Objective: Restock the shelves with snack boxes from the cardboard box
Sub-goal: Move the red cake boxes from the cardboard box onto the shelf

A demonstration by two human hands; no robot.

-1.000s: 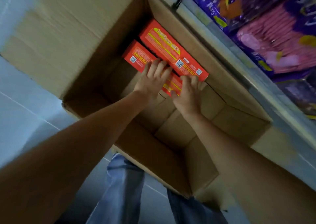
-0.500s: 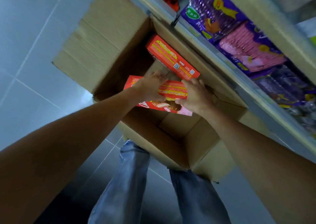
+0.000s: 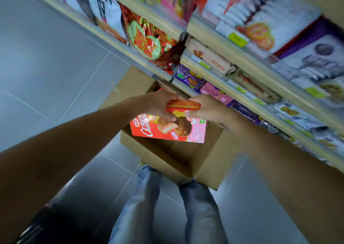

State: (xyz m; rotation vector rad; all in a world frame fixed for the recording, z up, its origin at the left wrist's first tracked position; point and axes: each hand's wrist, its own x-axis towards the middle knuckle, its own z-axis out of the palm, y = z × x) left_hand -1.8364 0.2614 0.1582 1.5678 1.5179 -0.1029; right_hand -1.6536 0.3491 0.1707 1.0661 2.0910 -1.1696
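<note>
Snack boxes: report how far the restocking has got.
Done: one snack box is out, above the cardboard box. In hand: left hand and right hand grip its ends. Left: setting it on the shelves; whatever remains inside is hidden.

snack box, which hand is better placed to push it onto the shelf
Right, probably. Both hands grip the snack box above the cardboard box, but the right hand lies next to the shelf edge, while the left hand is on the far side.
</note>
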